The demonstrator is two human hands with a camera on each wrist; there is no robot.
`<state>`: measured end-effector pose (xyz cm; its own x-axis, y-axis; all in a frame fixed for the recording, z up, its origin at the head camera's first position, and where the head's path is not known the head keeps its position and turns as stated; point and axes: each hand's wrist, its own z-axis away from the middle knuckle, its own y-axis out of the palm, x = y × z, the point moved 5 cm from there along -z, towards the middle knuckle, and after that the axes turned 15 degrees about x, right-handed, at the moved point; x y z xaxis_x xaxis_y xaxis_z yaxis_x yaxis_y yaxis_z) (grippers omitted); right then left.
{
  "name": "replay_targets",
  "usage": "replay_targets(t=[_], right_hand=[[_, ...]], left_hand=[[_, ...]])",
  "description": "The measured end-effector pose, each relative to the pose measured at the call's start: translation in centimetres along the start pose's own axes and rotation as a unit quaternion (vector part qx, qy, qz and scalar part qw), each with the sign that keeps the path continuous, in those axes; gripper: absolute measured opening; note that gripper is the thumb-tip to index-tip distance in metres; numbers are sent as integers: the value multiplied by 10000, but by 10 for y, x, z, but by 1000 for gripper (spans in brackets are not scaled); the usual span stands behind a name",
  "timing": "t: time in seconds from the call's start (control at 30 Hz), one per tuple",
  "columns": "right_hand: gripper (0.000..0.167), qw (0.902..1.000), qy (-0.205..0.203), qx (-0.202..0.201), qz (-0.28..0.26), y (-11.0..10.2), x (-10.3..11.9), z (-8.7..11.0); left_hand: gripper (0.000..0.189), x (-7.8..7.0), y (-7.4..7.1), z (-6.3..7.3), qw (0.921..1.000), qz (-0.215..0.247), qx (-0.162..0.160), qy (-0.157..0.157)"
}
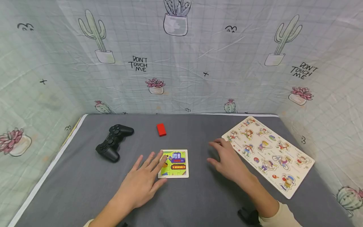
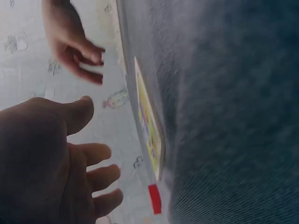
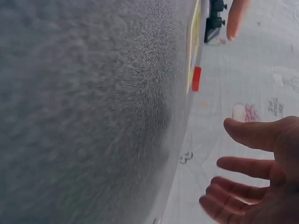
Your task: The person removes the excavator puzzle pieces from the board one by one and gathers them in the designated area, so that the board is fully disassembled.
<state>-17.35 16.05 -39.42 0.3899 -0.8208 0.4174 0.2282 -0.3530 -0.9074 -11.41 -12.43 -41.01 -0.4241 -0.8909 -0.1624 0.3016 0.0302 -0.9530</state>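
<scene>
A small square jigsaw puzzle [image 1: 178, 163] with a purple digger on a green ground lies on the grey table, in the middle of the head view. My left hand [image 1: 144, 181], fingers spread, is at its left side and covers part of its left edge in that view; the left wrist view shows a gap between fingers and puzzle. My right hand [image 1: 227, 159] hovers to the right of the puzzle, fingers loosely bent and nothing between them. Right beside it lies a large wooden board [image 1: 267, 154] with several cartoon children figures.
A black game controller [image 1: 114, 142] lies at the left of the table. Behind the puzzle sits a red block [image 1: 161, 129]. A cloth [image 1: 181, 69] printed with cacti hangs around the back and sides. Some dark object [image 1: 248, 217] shows near the right sleeve.
</scene>
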Motion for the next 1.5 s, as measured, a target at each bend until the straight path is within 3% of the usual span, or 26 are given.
replay_targets(t=[0.2,0.5,1.03,1.3,1.5], right_hand=[[53,9982,-154,470,-336,8,13,-19],[44,9926,-678,868,-505,13,33,-47],[33,9820,-979,1524,-528,33,61,-91],[36,9756,-1051,1856,-522,42,77,-102],[39,9720,-1116,2011,-491,49,84,-107]], left_hand=[[62,-10,8,0,9977,-85,287,611],[63,-9,15,0,9924,156,871,851],[64,-2,17,0,9872,240,1227,988],[66,0,16,4,9876,194,1248,929],[73,-1,16,4,9847,434,1394,947]])
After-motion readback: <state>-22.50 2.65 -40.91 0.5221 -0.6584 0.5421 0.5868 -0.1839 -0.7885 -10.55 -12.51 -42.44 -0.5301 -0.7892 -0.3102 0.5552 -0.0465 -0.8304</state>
